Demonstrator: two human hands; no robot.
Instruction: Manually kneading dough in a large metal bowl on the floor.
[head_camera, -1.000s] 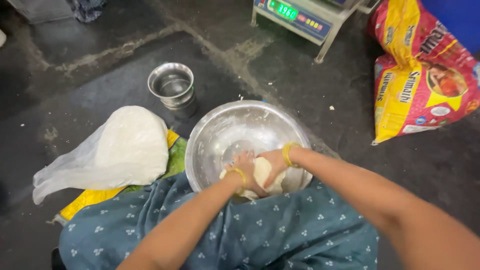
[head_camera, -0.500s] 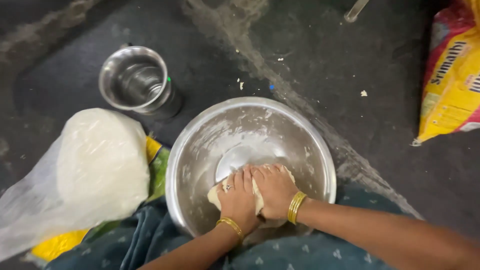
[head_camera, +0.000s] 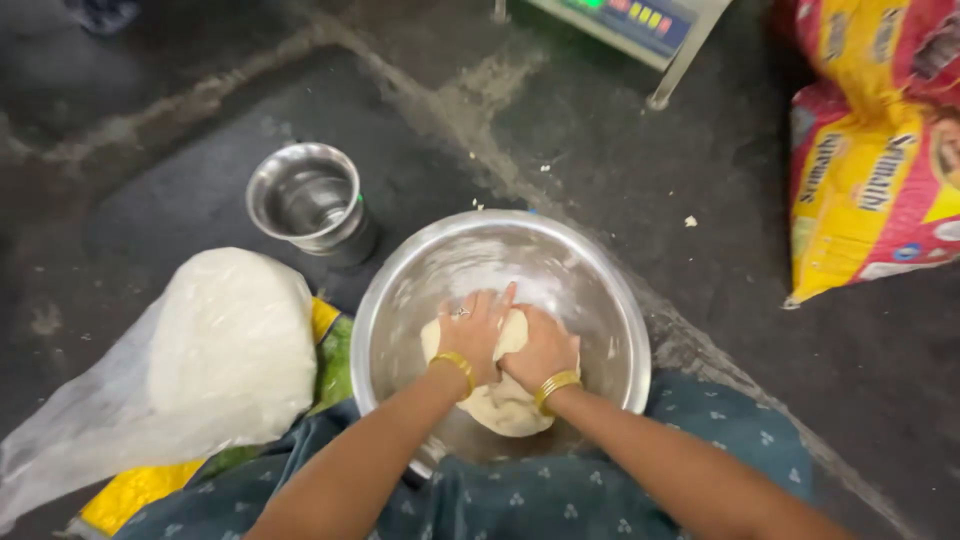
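1. Since half a second ago both hands have shifted on the dough: the left hand now lies partly over the right, where before they pressed side by side, and the view has pulled back so the scale and the sacks show again
2. Nearest, a blue patterned garment (head_camera: 620, 490) covers the person's lap, touching the near rim of the steel bowl (head_camera: 610, 300)
3. Left hand (head_camera: 475, 335) lies flat with fingers spread on the pale dough (head_camera: 505, 405), gripping nothing; a ring and a gold bangle show
4. Right hand (head_camera: 540, 348) presses down on the same dough with fingers curled under, beside and partly beneath the left
5. Dough sits in the near half of the bowl, on its floured bottom
6. Left of the bowl, a clear plastic bag of white flour (head_camera: 215, 350) rests on yellow-green packaging
7. Farther off, a small steel cup (head_camera: 305, 200) stands on the dark floor (head_camera: 150, 190)
8. Farthest, a weighing scale (head_camera: 640, 25) and yellow-red sacks (head_camera: 870, 160)
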